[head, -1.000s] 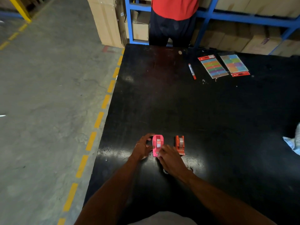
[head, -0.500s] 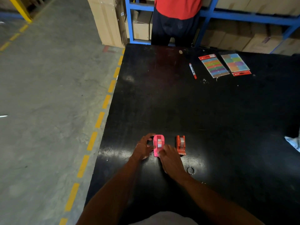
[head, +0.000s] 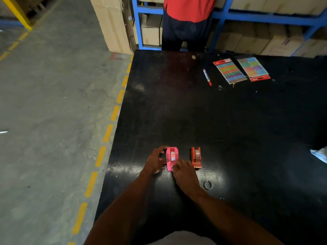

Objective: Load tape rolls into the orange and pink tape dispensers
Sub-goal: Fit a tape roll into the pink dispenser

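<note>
Sitting near the front edge of a black table [head: 230, 121], the pink tape dispenser [head: 172, 158] holds a pale tape roll [head: 172, 155] in its well, with a small red label on the roll whose writing is too blurred to read. The left hand [head: 155, 162] curls around the dispenser's left side, thumb and fingers wrapped against its wall and bracing it on the table. The right hand [head: 184, 175] lies palm down with its fingertips [head: 177, 165] pressed on the dispenser's near, cutter end; whether they pinch anything there cannot be told. Just beside the pink one, to its right and apart from both hands, the orange tape dispenser [head: 196, 157] stands with a greyish roll [head: 197, 153] already seated in it. A small dark ring [head: 207, 185] lies on the table to the right of the right wrist. At the far side of the table lie a red-and-white marker [head: 207, 77], its print illegible, and two packs of coloured sheets [head: 230, 71] with red header cards. Beyond the table edge a person in a red shirt [head: 189, 7] and dark trousers stands before blue shelving [head: 265, 16] stacked with cardboard boxes [head: 113, 23]. A dashed yellow line [head: 108, 133] runs along the concrete floor to the left.
</note>
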`<state>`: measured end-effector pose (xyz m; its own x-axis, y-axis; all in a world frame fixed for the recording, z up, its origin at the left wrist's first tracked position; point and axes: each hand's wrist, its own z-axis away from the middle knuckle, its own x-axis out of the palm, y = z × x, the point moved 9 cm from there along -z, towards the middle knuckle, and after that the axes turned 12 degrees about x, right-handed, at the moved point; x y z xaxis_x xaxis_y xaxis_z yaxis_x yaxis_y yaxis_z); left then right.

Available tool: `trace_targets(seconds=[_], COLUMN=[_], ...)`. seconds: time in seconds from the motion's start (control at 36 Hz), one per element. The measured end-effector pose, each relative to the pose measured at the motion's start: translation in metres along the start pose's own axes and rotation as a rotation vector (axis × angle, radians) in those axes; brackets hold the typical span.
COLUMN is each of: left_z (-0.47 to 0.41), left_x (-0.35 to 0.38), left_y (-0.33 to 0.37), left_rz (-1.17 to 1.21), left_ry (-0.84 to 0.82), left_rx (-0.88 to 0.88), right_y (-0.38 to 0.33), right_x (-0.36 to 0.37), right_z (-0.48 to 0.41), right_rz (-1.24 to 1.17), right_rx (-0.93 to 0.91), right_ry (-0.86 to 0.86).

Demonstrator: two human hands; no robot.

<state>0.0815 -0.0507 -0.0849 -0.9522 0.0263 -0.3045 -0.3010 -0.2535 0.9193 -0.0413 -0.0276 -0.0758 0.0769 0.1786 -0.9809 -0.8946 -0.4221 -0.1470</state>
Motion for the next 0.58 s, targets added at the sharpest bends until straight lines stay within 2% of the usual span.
trace_targets(seconds=[0.33,0.58], left_z=[0.004,0.004], left_x=[0.002,0.006], left_y=[-0.001,-0.002], left_rz=[0.037,0.045], left_ry=[-0.002,0.014], left_rx=[-0.043,-0.019], right_y=[0.002,0.007], right_x=[-0.003,0.004], right_z=[-0.002,0.005], right_rz=[-0.109,-0.012], right_rx=[0.048,0.042], right_ry=[0.000,-0.035])
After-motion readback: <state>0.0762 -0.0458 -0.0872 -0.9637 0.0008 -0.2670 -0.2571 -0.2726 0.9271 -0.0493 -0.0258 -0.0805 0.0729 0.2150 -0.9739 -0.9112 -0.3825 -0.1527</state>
